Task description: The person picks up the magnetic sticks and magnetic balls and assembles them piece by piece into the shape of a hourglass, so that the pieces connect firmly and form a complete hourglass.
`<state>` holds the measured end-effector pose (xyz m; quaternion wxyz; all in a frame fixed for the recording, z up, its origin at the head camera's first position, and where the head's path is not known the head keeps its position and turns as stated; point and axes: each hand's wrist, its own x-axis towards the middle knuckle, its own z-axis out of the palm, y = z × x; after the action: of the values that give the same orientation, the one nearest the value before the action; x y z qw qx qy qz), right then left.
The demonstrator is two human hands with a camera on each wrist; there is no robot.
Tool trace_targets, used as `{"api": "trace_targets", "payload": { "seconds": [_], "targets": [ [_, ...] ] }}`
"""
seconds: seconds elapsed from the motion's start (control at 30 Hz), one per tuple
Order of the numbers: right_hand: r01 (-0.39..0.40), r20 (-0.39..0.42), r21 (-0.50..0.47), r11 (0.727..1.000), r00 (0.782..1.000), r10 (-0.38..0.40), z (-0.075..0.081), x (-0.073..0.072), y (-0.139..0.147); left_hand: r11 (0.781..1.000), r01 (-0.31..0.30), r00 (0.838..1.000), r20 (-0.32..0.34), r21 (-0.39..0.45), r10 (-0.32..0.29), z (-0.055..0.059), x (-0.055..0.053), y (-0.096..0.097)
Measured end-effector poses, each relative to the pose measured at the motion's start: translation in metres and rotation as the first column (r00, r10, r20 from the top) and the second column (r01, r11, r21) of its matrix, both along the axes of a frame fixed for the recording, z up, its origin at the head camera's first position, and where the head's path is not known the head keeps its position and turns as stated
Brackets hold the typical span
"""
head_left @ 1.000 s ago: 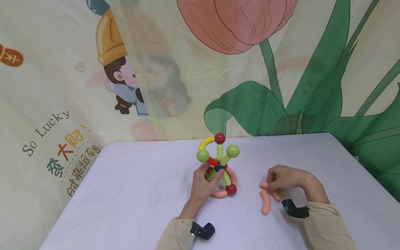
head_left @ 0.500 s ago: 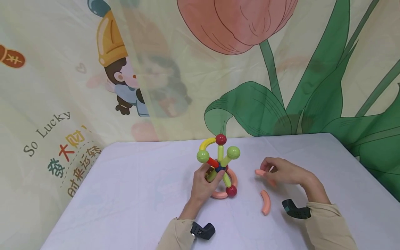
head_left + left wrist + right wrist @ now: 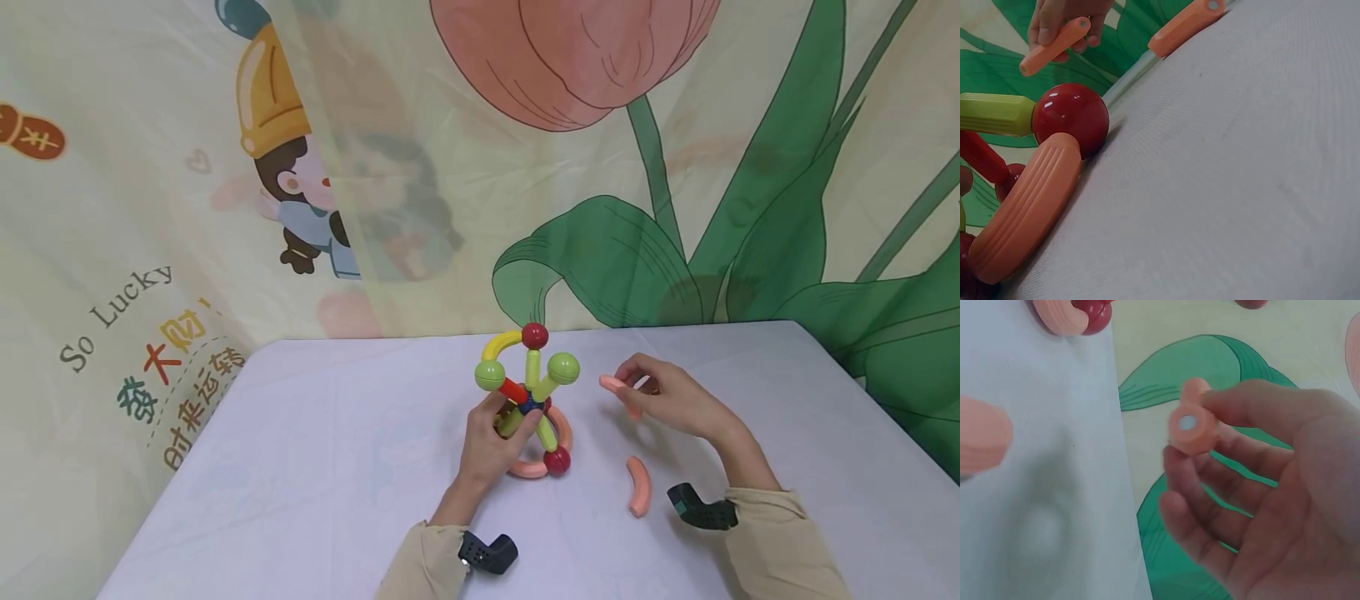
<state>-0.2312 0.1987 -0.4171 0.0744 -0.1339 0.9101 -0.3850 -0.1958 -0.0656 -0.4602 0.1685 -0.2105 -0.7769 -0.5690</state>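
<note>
My left hand grips a magnetic ball-and-stick model by its middle, near a dark blue ball. Light green, red and yellow rods spread from it to green balls and red balls. Its base has curved orange rods joined to a red ball, seen large in the left wrist view as a red ball with a ribbed curved rod. To the right, my right hand pinches a curved orange rod above the table; a silvery magnet shows in the rod's end in the right wrist view.
Another curved orange rod lies on the white-covered table, between the two forearms. Behind the table's far edge hangs a printed cloth with a tulip and cartoon figures. Black camera mounts sit on both wrists.
My right hand has lifted the curved orange rod off the table and moved it forward and left toward the model. The left hand keeps its hold on the model, nearly still.
</note>
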Motion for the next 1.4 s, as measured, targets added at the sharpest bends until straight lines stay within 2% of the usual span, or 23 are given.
{"api": "trace_targets", "payload": {
  "seconds": [0.17, 0.3, 0.43, 0.5, 0.6, 0.93, 1.2, 1.4],
  "targets": [
    [0.055, -0.058, -0.006, 0.998, 0.997, -0.055, -0.001, -0.001, -0.007, 1.000, 0.011, 1.000, 0.007, -0.005, -0.011, -0.001, 0.000, 0.000],
    [0.082, -0.060, -0.042, 0.996, 0.995, -0.085, 0.002, 0.001, -0.014, 1.000, 0.025, 1.000, -0.002, -0.011, -0.025, -0.006, -0.002, -0.001],
    [0.086, -0.070, -0.076, 0.993, 0.993, -0.092, 0.004, 0.001, -0.018, 0.998, 0.056, 0.998, -0.032, -0.017, -0.057, -0.005, -0.002, -0.001],
    [0.087, -0.080, -0.087, 0.992, 0.992, -0.095, 0.004, 0.001, -0.020, 0.997, 0.069, 0.997, -0.034, -0.018, -0.070, 0.000, 0.001, -0.001],
    [0.081, -0.101, -0.109, 0.991, 0.991, -0.092, 0.005, 0.002, -0.022, 0.996, 0.080, 0.996, -0.030, -0.030, -0.081, 0.002, 0.002, -0.002],
    [0.054, -0.170, -0.157, 0.986, 0.982, -0.081, 0.013, 0.009, -0.031, 0.995, 0.083, 0.997, 0.002, -0.045, -0.083, 0.000, 0.002, -0.002],
    [0.063, -0.191, -0.164, 0.984, 0.977, -0.094, 0.014, 0.011, -0.037, 0.991, 0.122, 0.992, -0.018, -0.059, -0.123, -0.002, 0.002, -0.003],
    [0.056, -0.210, -0.194, 0.979, 0.973, -0.097, 0.014, 0.012, -0.040, 0.991, 0.119, 0.993, -0.007, -0.060, -0.120, -0.026, -0.012, -0.002]
  ]
}}
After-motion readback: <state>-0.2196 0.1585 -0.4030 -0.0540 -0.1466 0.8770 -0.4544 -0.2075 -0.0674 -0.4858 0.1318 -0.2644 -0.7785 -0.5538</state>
